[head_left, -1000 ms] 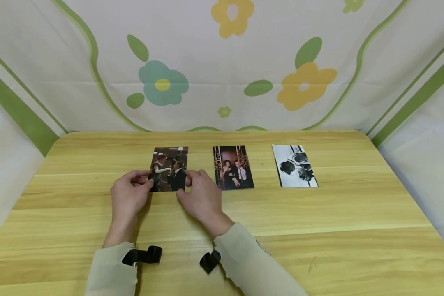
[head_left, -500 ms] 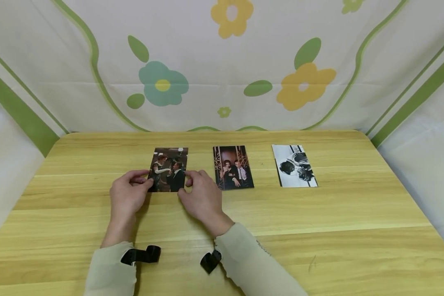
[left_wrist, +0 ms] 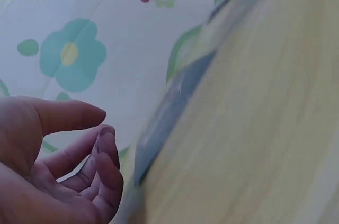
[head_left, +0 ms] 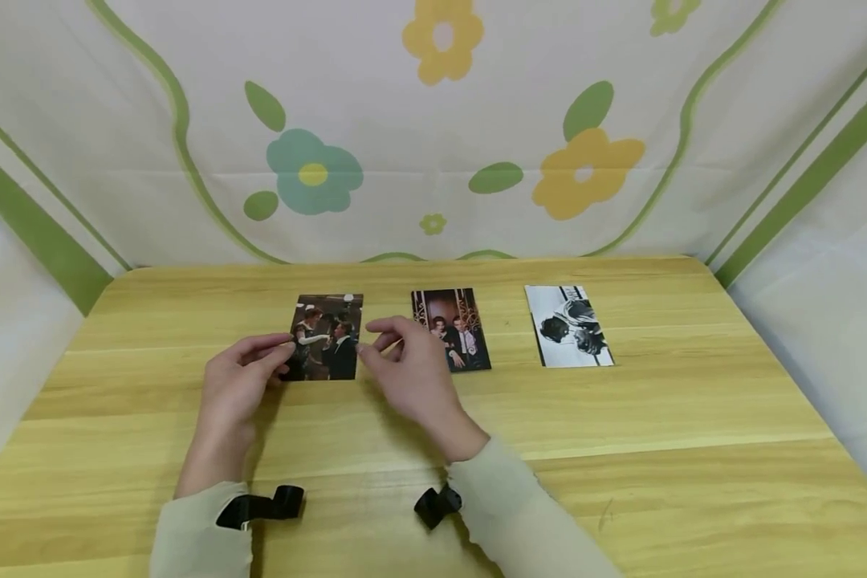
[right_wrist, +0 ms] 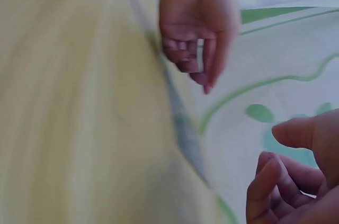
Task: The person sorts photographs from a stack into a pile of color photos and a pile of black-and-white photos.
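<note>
Two bare hands reach over the table, both free of any grip: the left hand [head_left: 238, 381] has its fingers loosely bent, with a slim gap between thumb and fingertips, and the right hand [head_left: 415, 369] is relaxed in much the same way, its thumb apart from its index finger. Between them lies one of three photos, the leftmost photo [head_left: 325, 337], flat and showing two figures in a dark setting. The left fingertips overlap its left edge in the head view, though whether they touch it I cannot tell; the right thumb tip is just beside its right edge. Partly behind the right hand lies the middle photo [head_left: 466, 333], with two seated figures, and well apart from both hands is the rightmost photo [head_left: 569, 327], one black-and-white print with two heads turned sideways. All three form a single row near the far edge of the one wooden table [head_left: 665, 449]. Two pale sleeves [head_left: 527, 514] cover the forearms, with one black device [head_left: 260, 507] at each wrist. Beyond hangs a white cloth [head_left: 405, 120] bearing one blue-green flower [head_left: 314, 172], two large yellow flowers [head_left: 588, 172] and four green leaves [head_left: 495, 178].
</note>
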`<state>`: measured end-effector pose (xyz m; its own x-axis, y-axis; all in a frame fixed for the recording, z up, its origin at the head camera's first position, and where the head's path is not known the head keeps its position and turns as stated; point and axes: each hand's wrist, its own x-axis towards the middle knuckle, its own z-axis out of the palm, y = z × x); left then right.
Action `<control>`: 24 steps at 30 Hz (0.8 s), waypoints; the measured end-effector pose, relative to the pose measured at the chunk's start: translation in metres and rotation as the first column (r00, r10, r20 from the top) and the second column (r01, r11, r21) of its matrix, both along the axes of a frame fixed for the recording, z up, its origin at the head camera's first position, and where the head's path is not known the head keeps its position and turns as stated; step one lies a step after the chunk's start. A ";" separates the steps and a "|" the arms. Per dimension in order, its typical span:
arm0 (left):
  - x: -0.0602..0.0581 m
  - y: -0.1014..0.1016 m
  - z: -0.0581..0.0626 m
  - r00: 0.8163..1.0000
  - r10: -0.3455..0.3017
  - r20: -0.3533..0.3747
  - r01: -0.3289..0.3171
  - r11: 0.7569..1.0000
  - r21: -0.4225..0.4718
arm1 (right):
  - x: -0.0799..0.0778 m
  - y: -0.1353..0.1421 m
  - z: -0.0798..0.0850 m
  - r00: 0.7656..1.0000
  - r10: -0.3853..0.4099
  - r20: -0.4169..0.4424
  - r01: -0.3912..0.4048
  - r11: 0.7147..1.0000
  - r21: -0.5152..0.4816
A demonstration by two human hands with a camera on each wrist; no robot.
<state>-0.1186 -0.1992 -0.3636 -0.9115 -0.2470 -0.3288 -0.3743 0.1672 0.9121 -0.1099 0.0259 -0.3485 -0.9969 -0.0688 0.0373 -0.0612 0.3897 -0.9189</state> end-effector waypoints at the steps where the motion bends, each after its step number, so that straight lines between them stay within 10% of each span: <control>1: 0.001 0.002 0.002 1.000 -0.014 -0.006 0.014 1.000 0.011 | 0.000 0.006 0.004 1.000 0.000 -0.001 0.000 1.000 -0.003; 14: 0.006 0.073 0.012 0.963 -0.257 -0.084 0.265 0.958 0.106 | 0.007 0.118 0.009 0.958 -0.285 0.019 0.284 0.941 -0.186; 24: 0.005 0.099 0.000 0.961 -0.266 -0.082 0.274 0.954 0.118 | 0.007 0.142 0.007 0.939 -0.340 0.055 0.344 0.914 -0.216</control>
<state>-0.1141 -0.1006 -0.3635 -0.9587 0.0511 -0.2796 -0.2708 0.1348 0.9531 -0.1034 0.1681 -0.3418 -0.9587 0.2845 -0.0040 0.0554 0.1730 -0.9834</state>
